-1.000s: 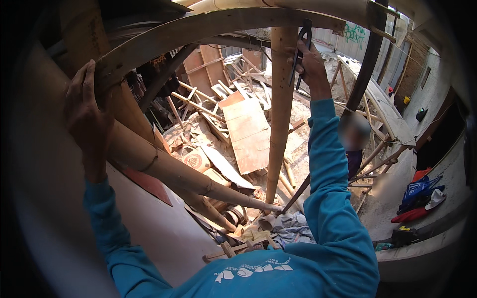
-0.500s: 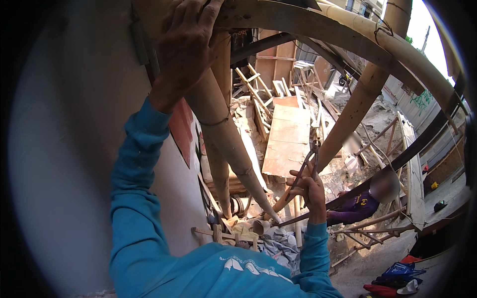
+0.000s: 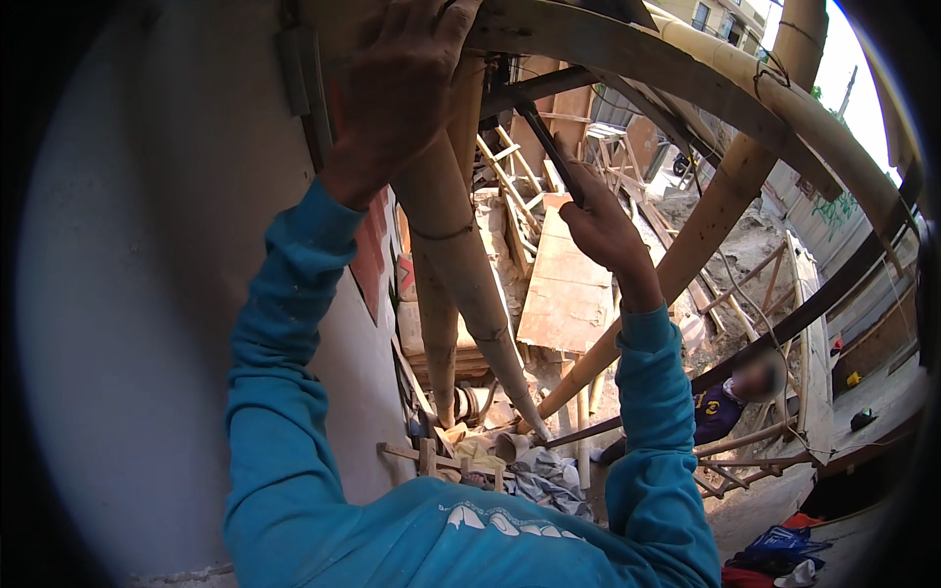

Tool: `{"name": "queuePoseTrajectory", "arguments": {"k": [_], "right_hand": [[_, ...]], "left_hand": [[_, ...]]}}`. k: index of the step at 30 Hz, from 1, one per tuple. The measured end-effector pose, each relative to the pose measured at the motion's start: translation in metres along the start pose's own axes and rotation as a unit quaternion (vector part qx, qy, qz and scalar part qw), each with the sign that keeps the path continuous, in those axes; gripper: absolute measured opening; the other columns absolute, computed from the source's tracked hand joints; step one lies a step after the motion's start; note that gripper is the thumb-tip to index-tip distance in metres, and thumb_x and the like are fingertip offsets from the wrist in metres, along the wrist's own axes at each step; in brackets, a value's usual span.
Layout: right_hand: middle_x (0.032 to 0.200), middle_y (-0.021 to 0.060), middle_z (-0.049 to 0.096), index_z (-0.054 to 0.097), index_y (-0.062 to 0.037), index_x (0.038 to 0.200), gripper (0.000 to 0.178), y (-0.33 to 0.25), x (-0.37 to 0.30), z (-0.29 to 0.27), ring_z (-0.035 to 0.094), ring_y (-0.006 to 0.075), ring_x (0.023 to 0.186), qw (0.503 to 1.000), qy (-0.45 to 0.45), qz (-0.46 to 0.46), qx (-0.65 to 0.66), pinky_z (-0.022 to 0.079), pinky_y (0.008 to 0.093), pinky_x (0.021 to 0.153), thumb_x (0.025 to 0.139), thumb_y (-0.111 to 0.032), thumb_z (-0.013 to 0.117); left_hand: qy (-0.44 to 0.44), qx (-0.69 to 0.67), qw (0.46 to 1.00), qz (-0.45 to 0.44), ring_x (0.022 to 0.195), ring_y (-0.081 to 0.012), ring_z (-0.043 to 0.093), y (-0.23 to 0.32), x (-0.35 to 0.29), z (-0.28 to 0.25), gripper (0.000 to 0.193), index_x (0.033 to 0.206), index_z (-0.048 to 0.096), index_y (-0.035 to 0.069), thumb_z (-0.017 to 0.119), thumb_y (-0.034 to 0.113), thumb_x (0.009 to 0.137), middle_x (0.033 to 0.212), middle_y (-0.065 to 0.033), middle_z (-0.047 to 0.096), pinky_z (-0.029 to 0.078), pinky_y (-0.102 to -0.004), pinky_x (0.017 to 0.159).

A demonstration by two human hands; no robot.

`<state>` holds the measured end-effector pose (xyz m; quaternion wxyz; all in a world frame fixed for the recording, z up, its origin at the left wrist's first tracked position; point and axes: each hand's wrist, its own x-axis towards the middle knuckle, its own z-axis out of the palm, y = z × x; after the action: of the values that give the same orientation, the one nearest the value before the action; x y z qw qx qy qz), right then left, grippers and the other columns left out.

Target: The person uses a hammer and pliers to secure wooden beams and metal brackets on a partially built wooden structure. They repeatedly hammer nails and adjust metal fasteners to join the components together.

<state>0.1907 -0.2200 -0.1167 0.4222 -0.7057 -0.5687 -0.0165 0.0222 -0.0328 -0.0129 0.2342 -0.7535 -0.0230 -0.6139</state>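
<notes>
My left hand (image 3: 407, 93) is raised at the top, its fingers closed over the near end of a curved-looking wooden beam (image 3: 627, 44), beside a thick bamboo pole (image 3: 446, 225). The fingertips run up to the picture's edge. In my right hand (image 3: 608, 220) is a pair of dark metal pincers (image 3: 549, 142), gripped by the handles. Their head points up and left, at a dark bar (image 3: 539, 86) under the beam; whether the jaws touch anything is unclear.
A white wall (image 3: 147, 294) stands close on my left. A diagonal bamboo pole (image 3: 725, 201) crosses at right, with wire ties above. Below lie a plywood sheet (image 3: 564, 284), scrap timber and grey sheeting (image 3: 549, 480). A person in purple (image 3: 718, 412) is lower right.
My right hand has risen with the pincers from chest height to just below the beam. The view has shifted slightly; my left hand stays on the beam.
</notes>
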Motion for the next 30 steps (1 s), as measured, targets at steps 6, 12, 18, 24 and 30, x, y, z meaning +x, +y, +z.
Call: {"name": "queuePoseTrajectory", "arguments": {"k": [6,12,18,24,30], "right_hand": [[0.144,0.0238,0.048,0.028,-0.0086,0.161,0.083,-0.004,0.022,0.002,0.052,0.0386,0.131,1.000,-0.010,0.012,0.021,0.041,0.0423,0.111,0.081,0.003,0.049],[0.145,0.0267,0.047,0.025,-0.0098,0.162,0.084,0.010,0.036,0.011,0.051,0.0409,0.133,0.996,0.052,-0.069,-0.002,0.042,0.0440,0.110,0.083,0.003,0.050],[0.140,0.0299,0.048,0.025,-0.0100,0.162,0.078,0.007,0.040,0.003,0.054,0.0467,0.125,0.989,0.056,-0.087,-0.102,0.046,0.0471,0.105,0.088,0.003,0.050],[0.117,0.0269,0.061,0.043,-0.0052,0.149,0.054,-0.003,0.039,-0.011,0.063,0.0451,0.105,0.974,0.095,-0.108,-0.174,0.051,0.0528,0.086,0.097,-0.006,0.054],[0.087,0.0231,0.071,0.052,-0.0034,0.125,0.029,-0.025,0.031,-0.012,0.069,0.0436,0.081,0.959,0.124,-0.065,-0.245,0.052,0.0501,0.071,0.101,-0.017,0.061]], "left_hand": [[0.035,-0.027,0.999,-0.003,0.127,-0.0355,0.054,0.000,0.000,0.007,0.058,0.138,0.054,0.002,0.067,0.011,0.083,0.132,-0.0167,0.059,0.040,-0.0483,0.109],[0.012,-0.026,1.000,-0.009,0.128,-0.0351,0.053,0.003,0.002,0.004,0.058,0.139,0.053,0.001,0.067,0.011,0.083,0.133,-0.0176,0.058,0.040,-0.0474,0.109],[0.007,-0.019,1.000,-0.016,0.126,-0.0349,0.054,0.006,0.002,0.002,0.056,0.137,0.055,0.002,0.067,0.007,0.082,0.132,-0.0167,0.059,0.041,-0.0466,0.108],[0.037,-0.001,0.999,0.011,0.126,-0.0336,0.055,-0.001,0.000,0.008,0.057,0.136,0.056,0.003,0.069,0.009,0.081,0.131,-0.0150,0.060,0.042,-0.0458,0.108],[0.044,0.015,0.999,0.014,0.126,-0.0328,0.055,0.003,-0.001,0.011,0.058,0.137,0.056,0.003,0.068,0.008,0.080,0.129,-0.0155,0.060,0.041,-0.0468,0.109]]}}
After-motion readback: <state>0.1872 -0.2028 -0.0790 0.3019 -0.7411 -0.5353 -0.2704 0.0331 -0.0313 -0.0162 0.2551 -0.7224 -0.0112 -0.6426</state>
